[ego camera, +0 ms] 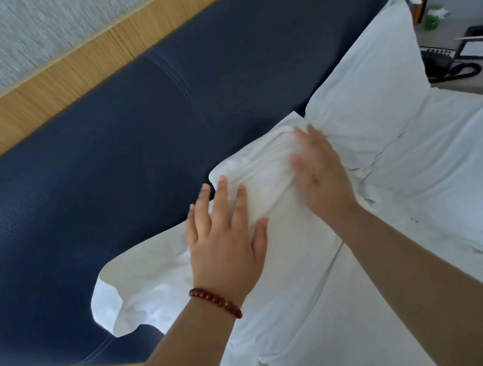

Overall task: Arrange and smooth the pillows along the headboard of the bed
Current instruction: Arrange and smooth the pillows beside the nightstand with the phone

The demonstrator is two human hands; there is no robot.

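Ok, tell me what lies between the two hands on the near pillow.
In the head view, only wrinkled white pillowcase fabric of the near pillow lies between the left hand and right hand; both rest flat on it.

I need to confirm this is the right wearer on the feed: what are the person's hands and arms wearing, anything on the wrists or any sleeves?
Both forearms are bare, with no sleeves in view and no gloves. The left hand has a bracelet of round dark red beads around its wrist. The right hand has no bracelet or watch on the wrist. No rings show, though the right hand is motion-blurred.
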